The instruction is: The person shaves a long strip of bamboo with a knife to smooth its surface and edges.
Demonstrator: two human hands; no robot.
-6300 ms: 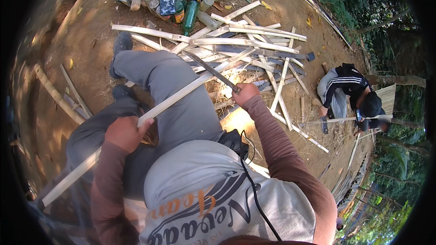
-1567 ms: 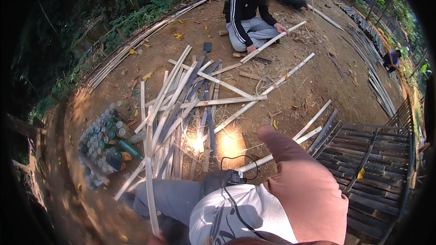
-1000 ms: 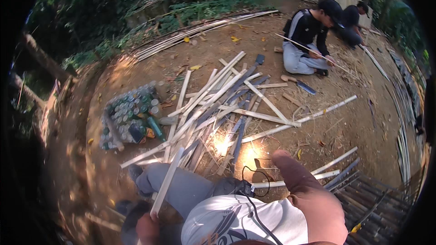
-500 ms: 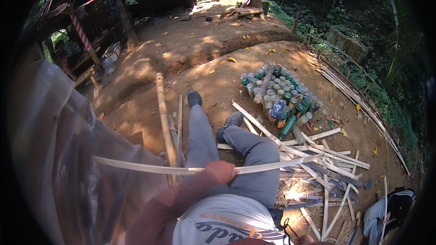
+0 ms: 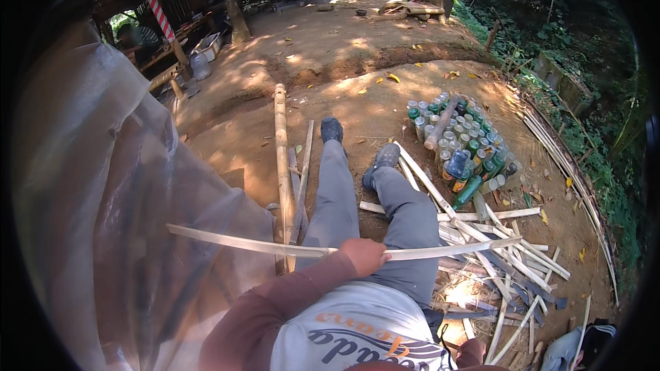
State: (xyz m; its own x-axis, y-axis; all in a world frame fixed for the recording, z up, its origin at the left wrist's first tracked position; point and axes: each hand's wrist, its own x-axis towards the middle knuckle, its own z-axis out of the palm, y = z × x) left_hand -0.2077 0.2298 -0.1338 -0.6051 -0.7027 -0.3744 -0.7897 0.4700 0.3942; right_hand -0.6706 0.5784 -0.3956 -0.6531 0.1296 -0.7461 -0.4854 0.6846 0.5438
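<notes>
My left hand (image 5: 366, 257) is closed round a long, pale, split bamboo strip (image 5: 447, 251). The strip lies crosswise over my thighs, slightly bowed, its left end in front of the plastic sheet and its right end above a pile of similar strips (image 5: 505, 288). At the lower edge, right of my shirt, a small dark reddish-brown part of my right hand or sleeve (image 5: 471, 352) shows; its fingers cannot be made out. A thick bamboo pole (image 5: 282, 158) lies on the ground left of my legs, with thinner slats (image 5: 305, 172) beside it.
Many glass bottles (image 5: 474, 141) stand packed together ahead right, a short log (image 5: 442, 124) on top. A translucent plastic sheet (image 5: 137, 185) hangs at my left. Grey and black cloth (image 5: 581, 343) lies at lower right. Long poles (image 5: 567, 165) line the right edge; a hut post (image 5: 158, 14) stands far left.
The view has turned left, so the scene sits further right. My left hand still grips the bamboo strip across my lap. Slightly more of the reddish-brown part shows at the lower edge.
</notes>
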